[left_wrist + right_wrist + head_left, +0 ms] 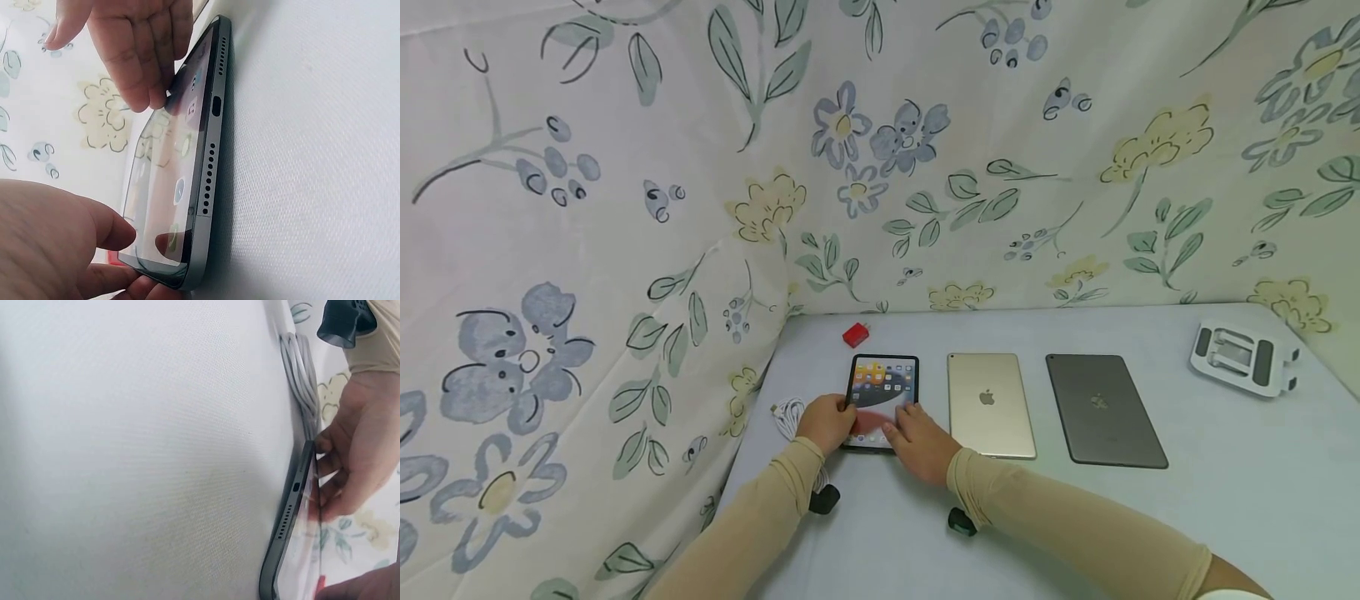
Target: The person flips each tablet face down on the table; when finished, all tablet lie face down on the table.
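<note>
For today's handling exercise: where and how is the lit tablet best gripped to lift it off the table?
Probably by its long side edges, from above: the lit tablet lies flat, screen up, thin, so fingers must hook under a rim. The left hand already grips its near left corner.

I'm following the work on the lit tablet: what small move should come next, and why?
Probably tap an icon with the right hand: its straight fingers lie on the tablet, whose screen shows icons, while the left hand grips its left edge.
</note>
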Available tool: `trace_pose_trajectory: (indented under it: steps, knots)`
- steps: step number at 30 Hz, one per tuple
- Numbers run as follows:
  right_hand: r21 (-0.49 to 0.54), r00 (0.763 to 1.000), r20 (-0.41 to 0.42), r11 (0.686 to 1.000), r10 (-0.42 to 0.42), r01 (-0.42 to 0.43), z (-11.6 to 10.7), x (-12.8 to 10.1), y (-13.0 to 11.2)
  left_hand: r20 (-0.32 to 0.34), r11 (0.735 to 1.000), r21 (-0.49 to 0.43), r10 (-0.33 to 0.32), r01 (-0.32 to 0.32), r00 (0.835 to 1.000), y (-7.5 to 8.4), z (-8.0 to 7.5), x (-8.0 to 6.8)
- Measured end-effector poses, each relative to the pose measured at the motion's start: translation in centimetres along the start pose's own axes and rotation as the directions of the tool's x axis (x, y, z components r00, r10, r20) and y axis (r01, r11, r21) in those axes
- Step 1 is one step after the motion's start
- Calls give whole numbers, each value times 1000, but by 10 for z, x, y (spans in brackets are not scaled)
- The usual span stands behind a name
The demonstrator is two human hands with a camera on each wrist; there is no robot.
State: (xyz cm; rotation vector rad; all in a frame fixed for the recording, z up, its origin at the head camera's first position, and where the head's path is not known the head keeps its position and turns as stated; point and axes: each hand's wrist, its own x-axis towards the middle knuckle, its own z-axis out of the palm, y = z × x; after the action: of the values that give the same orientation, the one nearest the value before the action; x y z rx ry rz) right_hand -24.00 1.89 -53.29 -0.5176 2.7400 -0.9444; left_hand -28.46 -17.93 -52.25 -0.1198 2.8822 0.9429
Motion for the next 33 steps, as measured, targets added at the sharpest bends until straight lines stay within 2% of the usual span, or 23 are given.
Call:
trace_pose_trajectory:
  steps: [12,33]
  knots:
    - [-12,1000,-5,1000,1,-1,3,0,1,6,1000,21,7,-8,1000,0,0,-2]
    - [-10,1000,1,1000,-7,7,6,0,0,21,999,1,-34,34,999,-1,-1,-4]
